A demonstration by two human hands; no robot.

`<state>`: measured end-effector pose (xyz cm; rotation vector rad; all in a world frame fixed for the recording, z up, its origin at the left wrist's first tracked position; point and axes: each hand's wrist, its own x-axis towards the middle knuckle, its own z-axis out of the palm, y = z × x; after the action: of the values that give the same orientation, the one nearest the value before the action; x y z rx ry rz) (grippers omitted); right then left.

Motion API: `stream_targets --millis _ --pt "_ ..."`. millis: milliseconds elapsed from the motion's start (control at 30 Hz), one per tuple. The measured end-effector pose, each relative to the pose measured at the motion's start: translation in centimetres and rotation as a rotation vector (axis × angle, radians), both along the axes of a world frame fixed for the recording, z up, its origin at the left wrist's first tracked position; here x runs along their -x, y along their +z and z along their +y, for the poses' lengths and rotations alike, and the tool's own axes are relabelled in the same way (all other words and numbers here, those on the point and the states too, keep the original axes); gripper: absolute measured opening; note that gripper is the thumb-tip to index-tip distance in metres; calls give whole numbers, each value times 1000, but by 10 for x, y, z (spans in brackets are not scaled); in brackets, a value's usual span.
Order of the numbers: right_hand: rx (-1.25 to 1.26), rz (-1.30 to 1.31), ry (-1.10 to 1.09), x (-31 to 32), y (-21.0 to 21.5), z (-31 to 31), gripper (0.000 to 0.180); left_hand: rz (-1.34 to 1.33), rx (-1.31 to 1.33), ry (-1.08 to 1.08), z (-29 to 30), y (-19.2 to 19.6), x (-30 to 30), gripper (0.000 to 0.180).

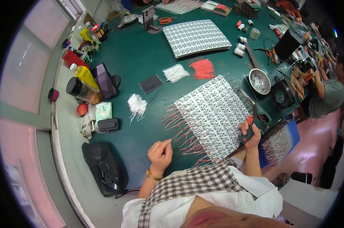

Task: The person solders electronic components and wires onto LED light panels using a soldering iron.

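Note:
My right hand [252, 137] is wrapped round the dark handle of a pistol-shaped tool [247, 136] with red parts, which looks like a soldering gun. It is over the right edge of a large white panel of small circuit boards [213, 114], set in rows on the table. Red and white wires [179, 129] stick out along the panel's left and lower edges. Off the panel's lower left corner, my left hand [160, 154] is closed, thumb against curled fingers. Anything in its pinch is too small to make out.
Bundles of black wires [151, 83], white wires [175, 72] and red wires [202, 69] lie beyond the panel. A stack of board panels [196, 38] sits farther back. A metal bowl [259, 81] stands right; bottles [84, 76], a phone [104, 80] and a black bag [104, 167] line the left.

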<state>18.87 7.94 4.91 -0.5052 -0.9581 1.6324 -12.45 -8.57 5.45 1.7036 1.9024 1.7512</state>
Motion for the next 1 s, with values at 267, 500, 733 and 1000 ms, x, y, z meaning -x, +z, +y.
stream_targets --millis 267,500,733,1000 --pt "-6 50 34 -10 -7 2 35 148 -37 177 -4 3 6 19" --pt "63 22 69 0 -5 3 31 286 -273 580 -20 11 23 23" --pt "-3 6 82 -6 -9 4 33 294 -78 436 1 4 22 15" --pt "19 150 147 -11 -11 4 37 221 25 497 14 -18 34 9"
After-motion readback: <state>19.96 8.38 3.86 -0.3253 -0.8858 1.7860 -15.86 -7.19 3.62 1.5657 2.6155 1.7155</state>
